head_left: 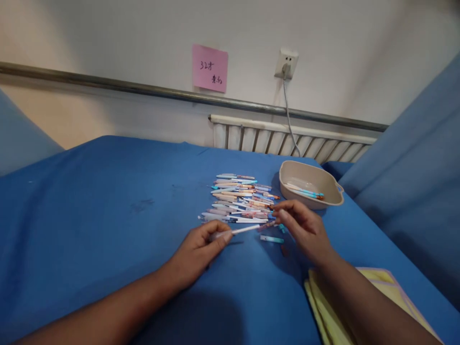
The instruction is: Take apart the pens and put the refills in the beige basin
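A heap of several pens lies on the blue tablecloth. My left hand pinches one end of a white pen, just in front of the heap. My right hand is closed in a pinch at that pen's other end, on what looks like its cap. A loose teal cap lies on the cloth between my hands. Behind my right hand stands a beige tub with a few pens inside.
A yellow folded cloth lies at the table's near right corner under my right forearm. Behind the table are a white radiator, a wall socket with a grey cable and a pink note. Blue fabric rises at the right.
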The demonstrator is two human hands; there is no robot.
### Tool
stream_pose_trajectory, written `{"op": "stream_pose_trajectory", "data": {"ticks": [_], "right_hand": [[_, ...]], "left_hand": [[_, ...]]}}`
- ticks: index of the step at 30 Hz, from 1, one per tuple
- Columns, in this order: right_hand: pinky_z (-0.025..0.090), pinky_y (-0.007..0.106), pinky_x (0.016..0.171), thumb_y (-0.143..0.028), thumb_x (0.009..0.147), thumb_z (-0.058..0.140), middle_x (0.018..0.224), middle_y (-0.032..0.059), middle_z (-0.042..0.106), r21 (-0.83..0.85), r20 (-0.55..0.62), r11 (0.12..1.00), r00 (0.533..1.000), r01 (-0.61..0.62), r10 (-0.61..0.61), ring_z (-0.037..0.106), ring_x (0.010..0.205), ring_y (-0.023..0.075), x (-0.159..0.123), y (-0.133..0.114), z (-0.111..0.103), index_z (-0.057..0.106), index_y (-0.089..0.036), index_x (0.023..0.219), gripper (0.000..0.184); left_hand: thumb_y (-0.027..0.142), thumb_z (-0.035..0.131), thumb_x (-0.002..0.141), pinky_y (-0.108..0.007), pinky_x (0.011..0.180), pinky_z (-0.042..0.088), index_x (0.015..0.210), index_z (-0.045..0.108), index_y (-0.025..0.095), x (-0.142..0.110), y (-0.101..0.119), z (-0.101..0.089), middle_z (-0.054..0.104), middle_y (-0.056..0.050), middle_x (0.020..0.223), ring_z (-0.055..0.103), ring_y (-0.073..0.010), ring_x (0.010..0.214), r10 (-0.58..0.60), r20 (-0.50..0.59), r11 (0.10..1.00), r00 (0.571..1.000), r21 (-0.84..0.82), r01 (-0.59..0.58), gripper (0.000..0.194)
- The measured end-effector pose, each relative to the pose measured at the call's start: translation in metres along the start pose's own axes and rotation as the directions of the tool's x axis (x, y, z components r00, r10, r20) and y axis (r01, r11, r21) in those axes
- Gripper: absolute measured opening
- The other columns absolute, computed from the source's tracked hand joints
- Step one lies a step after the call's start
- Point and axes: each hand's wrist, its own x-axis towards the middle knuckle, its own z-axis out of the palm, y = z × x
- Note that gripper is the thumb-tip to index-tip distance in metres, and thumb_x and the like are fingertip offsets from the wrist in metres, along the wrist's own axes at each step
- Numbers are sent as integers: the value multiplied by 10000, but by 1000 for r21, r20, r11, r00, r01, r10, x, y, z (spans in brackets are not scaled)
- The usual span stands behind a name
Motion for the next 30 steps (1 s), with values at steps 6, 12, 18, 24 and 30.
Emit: {"op": "stream_pose_trajectory", "data": {"ticks": [6, 12, 18, 24, 30], "right_hand": [[436, 265, 681, -206, 844, 544, 810, 24, 639, -348, 112, 934, 993, 78, -41, 588, 740, 156, 18, 40, -11, 634, -192, 840, 90], [385, 301, 800, -151, 845, 556, 901, 32, 651, -557, 369, 800, 929, 224, -3, 554, 882, 182, 16, 37, -6, 637, -210, 924, 128], [347, 311, 779, -202, 865, 558, 973, 54, 620, -693, 402, 687, 908, 218, 118, 519, 903, 202, 19, 28, -1, 646, -214, 944, 119], [331, 316, 772, -253, 870, 574, 972, 53, 618, -712, 392, 675, 907, 193, 154, 519, 916, 208, 19, 34, -3, 631, -204, 912, 86], [341, 278, 746, -223, 850, 598, 864, 37, 624, -668, 408, 724, 898, 172, 164, 541, 851, 177, 18, 33, -12, 619, -187, 864, 44]], "left_hand": [[432, 547, 838, -179, 416, 293, 822, 541, 166, 10, -8, -7, 391, 78, 523, 346, -72, 416, -82, -50, 979, 995, -193, 71, 266], [427, 572, 823, -176, 403, 295, 791, 540, 161, 11, -10, -7, 392, 76, 527, 339, -62, 404, -83, -42, 970, 996, -232, 71, 270], [432, 583, 811, -173, 395, 269, 765, 517, 174, 13, -11, -7, 388, 82, 516, 339, -60, 392, -95, -58, 983, 994, -163, 85, 270], [441, 574, 819, -177, 397, 263, 749, 506, 180, 14, -15, -7, 382, 86, 511, 324, -60, 385, -77, -48, 987, 996, -147, 70, 279], [453, 571, 820, -173, 402, 269, 752, 524, 176, 14, -15, -11, 387, 83, 509, 334, -62, 394, -77, -59, 986, 995, -150, 67, 290]]}}
